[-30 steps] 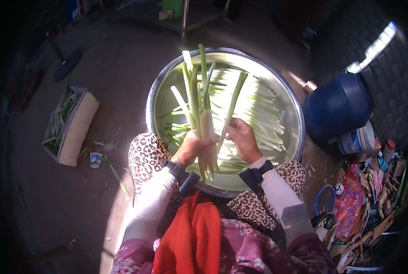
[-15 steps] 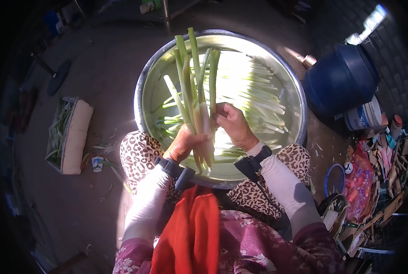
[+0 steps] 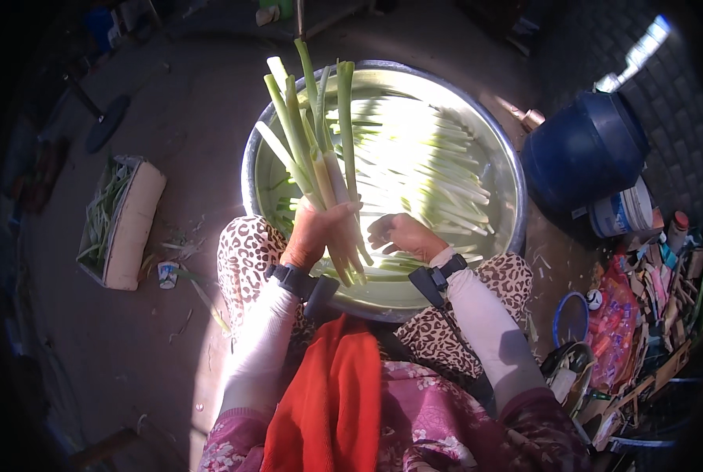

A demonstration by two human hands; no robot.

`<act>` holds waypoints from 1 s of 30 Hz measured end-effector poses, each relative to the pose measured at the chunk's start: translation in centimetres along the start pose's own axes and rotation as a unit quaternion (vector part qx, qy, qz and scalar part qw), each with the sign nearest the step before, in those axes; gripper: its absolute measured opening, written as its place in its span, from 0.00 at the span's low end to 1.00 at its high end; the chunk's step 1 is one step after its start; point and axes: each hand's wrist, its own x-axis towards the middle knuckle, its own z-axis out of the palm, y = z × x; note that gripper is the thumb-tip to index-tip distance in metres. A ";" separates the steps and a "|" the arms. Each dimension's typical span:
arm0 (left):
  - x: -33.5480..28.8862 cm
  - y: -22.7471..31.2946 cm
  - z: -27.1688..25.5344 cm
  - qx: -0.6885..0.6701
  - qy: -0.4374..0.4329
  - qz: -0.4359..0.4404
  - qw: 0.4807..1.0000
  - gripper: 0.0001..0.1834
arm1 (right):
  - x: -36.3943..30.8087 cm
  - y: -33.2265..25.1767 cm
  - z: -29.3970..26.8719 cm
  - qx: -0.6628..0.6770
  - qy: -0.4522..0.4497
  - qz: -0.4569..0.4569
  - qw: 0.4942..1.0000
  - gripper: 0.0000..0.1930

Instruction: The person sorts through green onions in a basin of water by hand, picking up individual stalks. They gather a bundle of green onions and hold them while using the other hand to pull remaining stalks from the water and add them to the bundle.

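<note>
My left hand (image 3: 321, 228) is wrapped round a bunch of large green onions (image 3: 296, 130), tilted with the green tops pointing away and the pale ends down toward me. Just right of it, my right hand (image 3: 408, 237) hovers apart from the bunch, its fingers loosely bent and nothing visible between them. Both hands are over a wide metal basin (image 3: 516, 169). Inside it, many more green onions (image 3: 446, 177) lie side by side in what looks like water, and bright sun washes out the middle of the pile.
A box (image 3: 135, 228) of green leaves lies on the floor to the left, near a small paper cup (image 3: 168, 274). At the right stand a dark blue barrel (image 3: 587, 145) and a white bucket (image 3: 623, 208), with piled scraps and a red plastic bag (image 3: 612, 315) nearer me.
My right hand has come away from the bunch and dropped lower. My left hand still holds the onions, whose tops lean further left.
</note>
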 end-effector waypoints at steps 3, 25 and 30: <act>-0.7 0.9 -0.9 -0.057 0.057 0.039 0.996 0.25 | 0.3 1.9 2.0 -0.323 -0.071 0.077 0.940 0.22; 0.7 -0.3 -1.5 -0.073 0.059 0.026 0.995 0.26 | -1.0 -3.7 -2.8 -0.028 0.149 -0.056 0.987 0.20; 1.2 -1.6 -1.3 -0.086 0.054 -0.013 0.995 0.24 | -1.5 -5.3 -1.5 0.050 0.129 -0.137 0.981 0.23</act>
